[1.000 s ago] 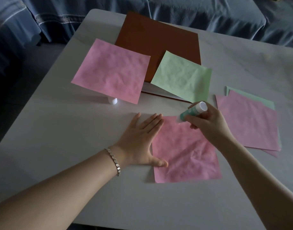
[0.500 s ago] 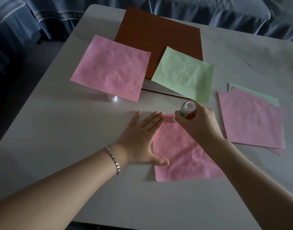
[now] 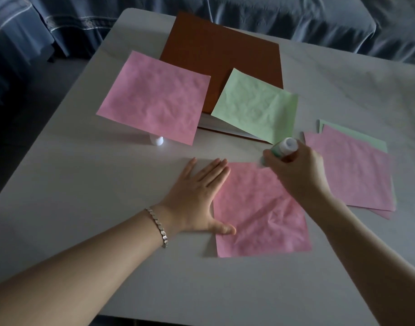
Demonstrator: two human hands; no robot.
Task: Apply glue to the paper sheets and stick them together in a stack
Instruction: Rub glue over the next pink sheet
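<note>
Pink paper sheet (image 3: 260, 208) lies on white table (image 3: 84, 184) before blue sofa (image 3: 295, 17)

Our right grip (image 3: 300, 175) has carried the glue stick (image 3: 285, 148) toward 3 o'clock along the far edge of the near pink sheet (image 3: 260, 212), away from its 10 o'clock corner, where the tip sat half a second ago.

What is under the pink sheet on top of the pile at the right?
A green sheet shows past its far edge, a second pink sheet at its near corner; any others are covered.
</note>
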